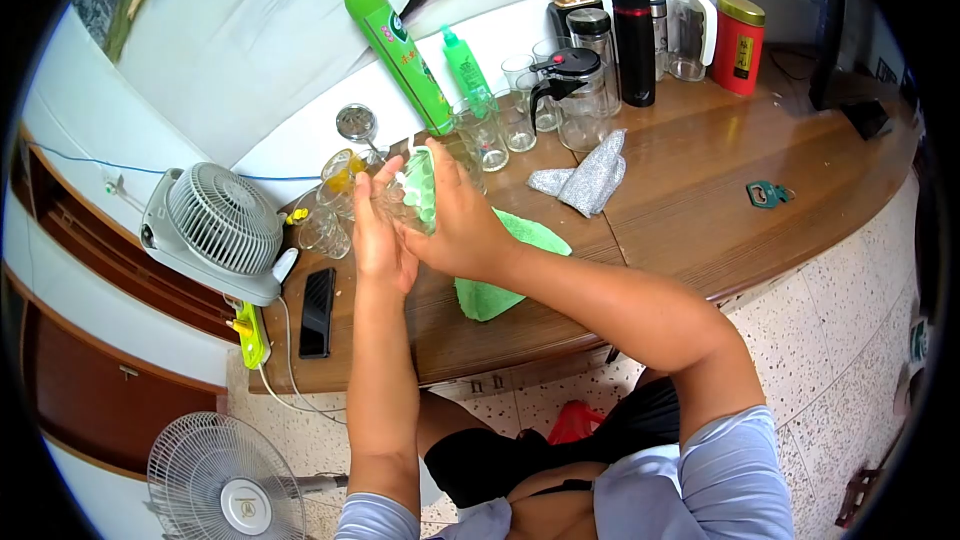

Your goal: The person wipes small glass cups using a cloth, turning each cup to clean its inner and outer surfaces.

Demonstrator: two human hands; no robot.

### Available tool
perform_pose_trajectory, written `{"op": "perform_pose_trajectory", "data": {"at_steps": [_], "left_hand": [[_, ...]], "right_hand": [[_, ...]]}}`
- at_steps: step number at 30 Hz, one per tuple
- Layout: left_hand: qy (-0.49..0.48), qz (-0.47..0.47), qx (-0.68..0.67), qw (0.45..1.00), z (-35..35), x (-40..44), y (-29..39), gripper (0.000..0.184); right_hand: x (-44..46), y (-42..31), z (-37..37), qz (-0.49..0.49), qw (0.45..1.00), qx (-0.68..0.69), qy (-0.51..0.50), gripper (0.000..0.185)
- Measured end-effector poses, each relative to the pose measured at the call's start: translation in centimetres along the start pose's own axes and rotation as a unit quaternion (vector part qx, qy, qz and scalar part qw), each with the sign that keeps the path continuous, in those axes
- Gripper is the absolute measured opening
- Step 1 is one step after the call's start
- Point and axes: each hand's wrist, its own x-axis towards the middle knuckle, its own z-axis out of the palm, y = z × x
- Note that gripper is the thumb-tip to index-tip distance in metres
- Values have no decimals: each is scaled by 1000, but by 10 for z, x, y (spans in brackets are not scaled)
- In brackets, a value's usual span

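Note:
Above the table's left part, my left hand (380,240) is closed round the lower side of a clear drinking glass (398,205). My right hand (462,215) curls over a soft-looking green and white piece (420,185) at the glass; whether it is a cloth or a brush I cannot tell. Part of the glass is hidden by my fingers. A green cloth (505,265) lies flat on the table beneath my right wrist. Just beyond my hands stand several clear glasses (485,145). Left of my left hand, another clear glass (325,232) rests near the small fan.
On the wooden table (690,190) are a glass teapot (580,110), a grey cloth (590,175), a black flask (632,45), a red tin (738,45), a green bottle opener (768,194) and a phone (317,312). A desk fan (225,220) and power strip (250,335) sit at left.

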Motion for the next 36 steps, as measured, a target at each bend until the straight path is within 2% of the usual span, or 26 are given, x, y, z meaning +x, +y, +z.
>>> {"op": "perform_pose_trajectory", "data": {"at_steps": [1,4,7,13,16,19,21,25,28,30,33,36], "left_hand": [[20,3,25,999,-3,2,0,76],[31,71,81,994,12,-9,1,76],[44,138,204,968,4,-8,-5,77],[67,167,170,969,0,-8,2,76],[83,176,131,972,4,-9,3,66],[36,153,142,977,-9,-4,2,65],[17,171,161,972,-12,-2,0,64],[-12,200,185,962,-11,-7,2,61],[-24,247,320,915,-10,-13,13,66],[-28,257,319,912,-10,-13,13,66],[-27,248,304,919,-9,-13,11,62],[-31,245,269,931,-11,-8,6,53]], "right_hand": [[1,-2,-3,-5,1000,-3,-3,107],[2,-8,-12,-22,1000,-15,-13,104],[3,-7,-12,-40,999,-30,-21,102],[3,-16,-14,-21,998,-4,-57,99],[-2,-15,-10,-31,998,-6,-48,99],[-4,-16,-7,-60,998,-8,-20,100],[-5,-21,-12,-63,998,-8,-23,101],[3,-19,-19,-133,991,-12,-15,102],[8,-19,-23,-161,987,4,-26,103],[10,-18,-25,-156,986,25,-46,104],[12,-16,-23,-189,982,3,-11,102],[10,-13,-15,-116,993,15,0,101]]}}
